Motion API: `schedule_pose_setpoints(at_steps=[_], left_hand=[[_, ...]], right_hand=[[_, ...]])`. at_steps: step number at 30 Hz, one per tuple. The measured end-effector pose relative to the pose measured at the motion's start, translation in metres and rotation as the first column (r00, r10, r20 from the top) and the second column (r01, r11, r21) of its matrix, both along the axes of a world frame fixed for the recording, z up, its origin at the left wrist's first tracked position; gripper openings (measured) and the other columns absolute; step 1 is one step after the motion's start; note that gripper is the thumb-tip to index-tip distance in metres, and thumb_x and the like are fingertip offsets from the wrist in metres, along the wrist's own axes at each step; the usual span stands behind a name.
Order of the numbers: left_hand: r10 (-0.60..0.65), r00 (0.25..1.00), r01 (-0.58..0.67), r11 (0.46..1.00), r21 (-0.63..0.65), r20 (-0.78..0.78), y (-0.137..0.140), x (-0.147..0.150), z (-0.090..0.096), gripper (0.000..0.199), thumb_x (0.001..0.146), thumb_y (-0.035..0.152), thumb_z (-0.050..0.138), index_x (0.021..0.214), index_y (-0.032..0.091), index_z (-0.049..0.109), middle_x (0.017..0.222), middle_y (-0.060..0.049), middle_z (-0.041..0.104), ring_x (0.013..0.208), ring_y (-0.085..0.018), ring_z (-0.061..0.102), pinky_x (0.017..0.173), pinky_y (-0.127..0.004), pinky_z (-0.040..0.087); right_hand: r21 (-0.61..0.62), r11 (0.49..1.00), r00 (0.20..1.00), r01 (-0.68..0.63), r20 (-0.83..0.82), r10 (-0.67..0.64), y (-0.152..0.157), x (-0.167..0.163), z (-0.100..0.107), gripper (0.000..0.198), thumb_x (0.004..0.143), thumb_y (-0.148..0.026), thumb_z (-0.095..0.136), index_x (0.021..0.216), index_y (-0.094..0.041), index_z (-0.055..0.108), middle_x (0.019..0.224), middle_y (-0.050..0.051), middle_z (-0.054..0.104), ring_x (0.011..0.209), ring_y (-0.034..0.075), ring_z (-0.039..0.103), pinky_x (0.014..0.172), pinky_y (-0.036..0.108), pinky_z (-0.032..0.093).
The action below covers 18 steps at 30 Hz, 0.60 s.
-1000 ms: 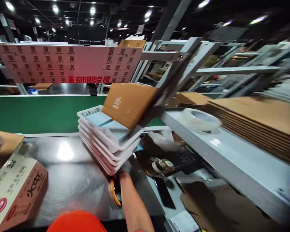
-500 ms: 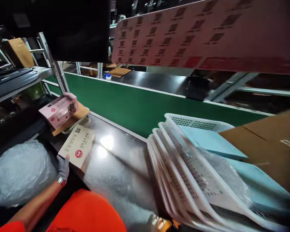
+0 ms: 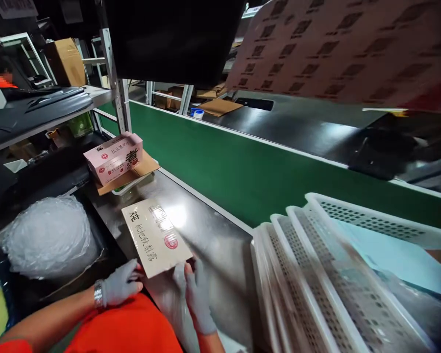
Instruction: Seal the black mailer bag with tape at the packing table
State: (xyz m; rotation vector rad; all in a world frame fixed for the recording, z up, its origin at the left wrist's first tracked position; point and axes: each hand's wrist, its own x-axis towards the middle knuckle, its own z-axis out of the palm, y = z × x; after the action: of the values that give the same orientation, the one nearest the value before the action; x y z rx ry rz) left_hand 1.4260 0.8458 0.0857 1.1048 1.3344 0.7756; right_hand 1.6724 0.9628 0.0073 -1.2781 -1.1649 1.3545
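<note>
A flat beige product box (image 3: 156, 234) with dark characters and a red seal lies on the shiny steel table (image 3: 213, 245). My left hand (image 3: 121, 283), in a grey glove with a wristwatch, grips its near left corner. My right hand (image 3: 196, 294), also gloved, holds its near right edge. A pink box (image 3: 114, 157) with red print rests on a cardboard sheet farther back on the left.
A tilted stack of white perforated baskets (image 3: 316, 289) with pale blue sheets fills the right. A green conveyor wall (image 3: 257, 171) runs behind the table. A roll of bubble wrap (image 3: 49, 235) sits at the left, beneath a shelf rack (image 3: 40, 105).
The view swung left from the baskets to the boxes. My left hand took the beige box and drew it nearer; my right hand has now joined it on the box.
</note>
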Motion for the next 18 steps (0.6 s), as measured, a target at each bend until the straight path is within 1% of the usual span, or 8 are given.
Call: schedule_pose_setpoints(at_steps=[2, 5, 8, 10, 12, 14, 16, 18], left_hand=[[-0.076, 0.974, 0.085, 0.996, 0.035, -0.215, 0.022, -0.023, 0.005, 0.021, 0.089, 0.044, 0.07, 0.091, 0.023, 0.067, 0.089, -0.004, 0.075, 0.084, -0.021, 0.069, 0.084, -0.035, 0.054], [0.154, 0.858, -0.048, 0.974, 0.221, -0.491, 0.071, -0.078, 0.009, 0.043, 0.098, 0.052, 0.059, 0.066, 0.024, 0.049, 0.063, 0.002, 0.052, 0.065, -0.016, 0.048, 0.068, -0.033, 0.035], [0.427, 0.788, -0.264, 0.885, 0.383, -0.444, 0.128, -0.132, 0.001, 0.04, 0.099, 0.057, 0.055, 0.075, 0.024, 0.058, 0.068, 0.001, 0.058, 0.068, -0.018, 0.054, 0.07, -0.033, 0.039], [0.46, 0.817, -0.325, 0.865, 0.381, -0.348, 0.16, -0.153, -0.013, 0.038, 0.097, 0.058, 0.058, 0.102, 0.022, 0.072, 0.091, -0.006, 0.076, 0.087, -0.024, 0.071, 0.085, -0.038, 0.054], [0.363, 0.9, -0.282, 0.906, 0.315, -0.24, 0.183, -0.159, -0.033, 0.057, 0.097, 0.063, 0.059, 0.132, 0.02, 0.073, 0.127, -0.016, 0.083, 0.121, -0.033, 0.077, 0.112, -0.049, 0.058], [0.206, 0.972, -0.174, 0.956, 0.237, -0.116, 0.196, -0.155, -0.052, 0.074, 0.101, 0.073, 0.054, 0.148, 0.018, 0.069, 0.15, -0.02, 0.078, 0.143, -0.037, 0.071, 0.13, -0.056, 0.051], [0.076, 0.997, -0.071, 0.976, 0.207, -0.014, 0.203, -0.147, -0.063, 0.084, 0.106, 0.08, 0.044, 0.154, 0.016, 0.069, 0.158, -0.021, 0.075, 0.149, -0.037, 0.069, 0.135, -0.057, 0.047], [-0.01, 1.0, 0.006, 0.965, 0.262, 0.014, 0.209, -0.141, -0.064, 0.087, 0.11, 0.082, 0.038, 0.156, 0.015, 0.07, 0.161, -0.021, 0.073, 0.154, -0.037, 0.066, 0.138, -0.055, 0.045]], right_hand=[[-0.046, 0.993, 0.994, 0.106, 0.041, -0.104, 0.004, -0.008, 0.008, 0.082, 0.091, -0.082, 0.074, 0.147, -0.022, 0.07, 0.147, 0.017, 0.077, 0.143, 0.039, 0.069, 0.129, 0.059, 0.052], [-0.157, 0.948, 0.96, 0.275, -0.001, -0.279, -0.005, -0.024, 0.011, 0.091, 0.085, -0.082, 0.081, 0.155, -0.024, 0.065, 0.158, 0.017, 0.072, 0.157, 0.042, 0.06, 0.137, 0.063, 0.043], [-0.179, 0.927, 0.935, 0.328, -0.076, -0.346, -0.019, -0.054, 0.013, 0.087, 0.087, -0.078, 0.084, 0.158, -0.028, 0.067, 0.161, 0.016, 0.071, 0.159, 0.041, 0.059, 0.139, 0.062, 0.043], [-0.22, 0.902, 0.909, 0.371, -0.111, -0.401, -0.024, -0.077, 0.014, 0.09, 0.089, -0.078, 0.083, 0.162, -0.029, 0.064, 0.157, 0.017, 0.075, 0.148, 0.042, 0.069, 0.13, 0.062, 0.054], [-0.283, 0.859, 0.871, 0.428, -0.125, -0.475, -0.025, -0.096, 0.014, 0.095, 0.089, -0.077, 0.084, 0.166, -0.027, 0.061, 0.153, 0.018, 0.077, 0.136, 0.042, 0.076, 0.119, 0.063, 0.063], [-0.334, 0.815, 0.837, 0.474, -0.118, -0.535, -0.023, -0.109, 0.012, 0.097, 0.088, -0.077, 0.085, 0.166, -0.026, 0.06, 0.152, 0.018, 0.078, 0.132, 0.042, 0.078, 0.113, 0.062, 0.067], [-0.379, 0.779, 0.804, 0.498, -0.134, -0.579, -0.019, -0.114, 0.01, 0.095, 0.086, -0.077, 0.086, 0.164, -0.027, 0.062, 0.153, 0.016, 0.079, 0.131, 0.041, 0.08, 0.112, 0.063, 0.068], [-0.397, 0.757, 0.777, 0.519, -0.15, -0.611, -0.011, -0.112, 0.007, 0.091, 0.086, -0.076, 0.084, 0.158, -0.024, 0.066, 0.147, 0.016, 0.082, 0.128, 0.041, 0.082, 0.11, 0.064, 0.07]])
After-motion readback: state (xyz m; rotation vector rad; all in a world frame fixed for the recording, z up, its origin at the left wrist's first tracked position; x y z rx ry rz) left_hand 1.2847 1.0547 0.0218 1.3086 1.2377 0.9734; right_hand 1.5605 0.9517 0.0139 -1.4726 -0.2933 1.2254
